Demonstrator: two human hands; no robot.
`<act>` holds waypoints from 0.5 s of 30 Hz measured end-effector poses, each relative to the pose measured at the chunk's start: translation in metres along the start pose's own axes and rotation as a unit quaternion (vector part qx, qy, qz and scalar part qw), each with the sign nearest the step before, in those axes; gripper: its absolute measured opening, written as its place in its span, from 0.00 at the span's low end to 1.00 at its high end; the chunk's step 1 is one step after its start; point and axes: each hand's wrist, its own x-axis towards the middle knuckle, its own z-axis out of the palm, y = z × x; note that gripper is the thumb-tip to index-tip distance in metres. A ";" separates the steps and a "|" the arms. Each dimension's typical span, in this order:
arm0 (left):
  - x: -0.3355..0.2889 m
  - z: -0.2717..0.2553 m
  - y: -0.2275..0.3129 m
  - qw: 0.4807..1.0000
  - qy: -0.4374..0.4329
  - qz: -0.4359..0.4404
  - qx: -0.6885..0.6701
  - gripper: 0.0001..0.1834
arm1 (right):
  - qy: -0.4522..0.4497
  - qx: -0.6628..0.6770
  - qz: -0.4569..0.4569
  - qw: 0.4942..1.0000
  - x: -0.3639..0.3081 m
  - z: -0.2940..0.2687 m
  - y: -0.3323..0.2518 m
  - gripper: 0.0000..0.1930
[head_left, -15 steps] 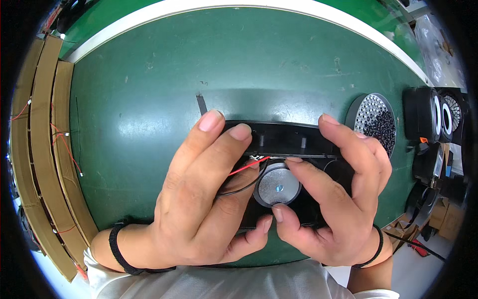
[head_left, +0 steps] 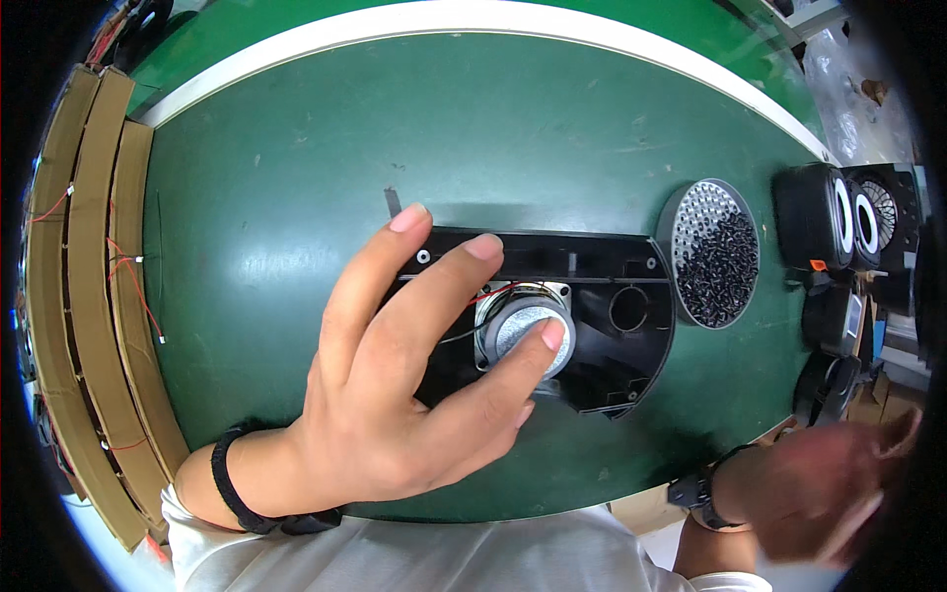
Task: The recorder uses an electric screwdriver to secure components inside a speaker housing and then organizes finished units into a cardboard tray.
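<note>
A black plastic housing [head_left: 612,261] lies on the green bench with its hollow side up. Inside it sits a round speaker [head_left: 518,321] with a grey metal magnet and a square frame; red and black wires run beside it. My left hand [head_left: 404,375] holds the housing down: two fingertips rest along its far wall and another presses on the magnet. The palm hides the housing's left part. My right hand [head_left: 824,483] is away at the lower right, near the bench edge, its fingers smeared by motion.
A round grey tray [head_left: 666,232] of small black screws [head_left: 725,266] stands just right of the housing. Black speaker units [head_left: 814,217] with white rings line the right edge. Long cardboard strips [head_left: 89,296] with red wires lie along the left. A dark strip [head_left: 393,201] lies beyond the housing.
My right hand has let go of the housing and swung away to the lower right. The housing has come down from a tilt to lie flatter, and a left fingertip now presses the magnet.
</note>
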 end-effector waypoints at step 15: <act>0.005 -0.002 0.004 1.000 0.006 -0.004 0.000 0.27 | -0.343 -0.232 -0.020 0.910 -0.013 0.032 0.046 0.64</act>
